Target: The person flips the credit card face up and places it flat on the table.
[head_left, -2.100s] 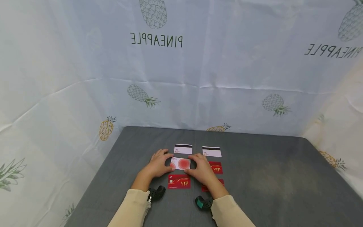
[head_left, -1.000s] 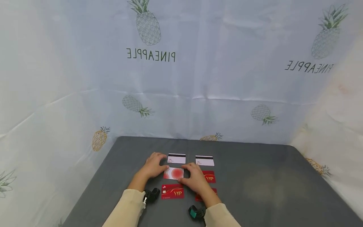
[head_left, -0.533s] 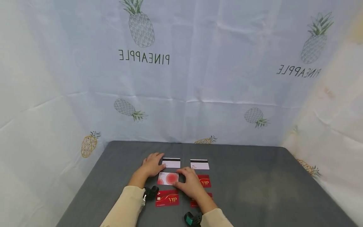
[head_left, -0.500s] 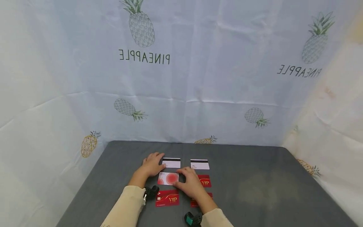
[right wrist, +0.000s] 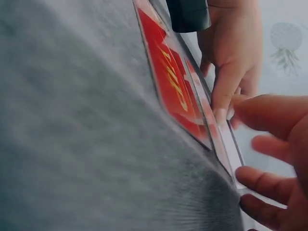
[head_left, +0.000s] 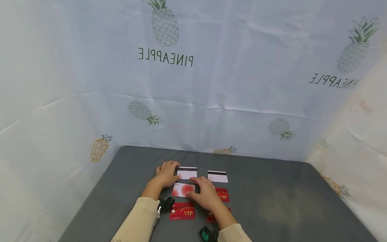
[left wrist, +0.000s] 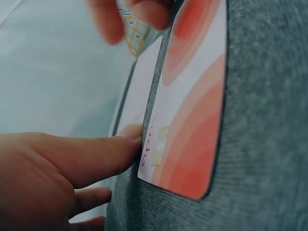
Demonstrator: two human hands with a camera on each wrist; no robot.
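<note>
Pineapple-print cloth (head_left: 217,80) hangs behind a grey surface (head_left: 278,198) where six cards lie in two columns. Two seconds ago both hands framed the pink card (head_left: 183,190); now the left hand (head_left: 166,174) has moved off it to the left striped card (head_left: 187,173), fingers loosely extended, thumb touching near that card's near left corner. The right hand (head_left: 206,193) stays by the pink card's right edge, fingers relaxed and spread, gripping nothing; whether a fingertip touches is unclear. Pink card lies flat between the left striped card and the front red card (head_left: 182,211). Attention seems to have passed from pink to striped. At right lie another striped card (head_left: 217,176) and two red cards (head_left: 223,195), partly hidden by hand and forearm.
</note>
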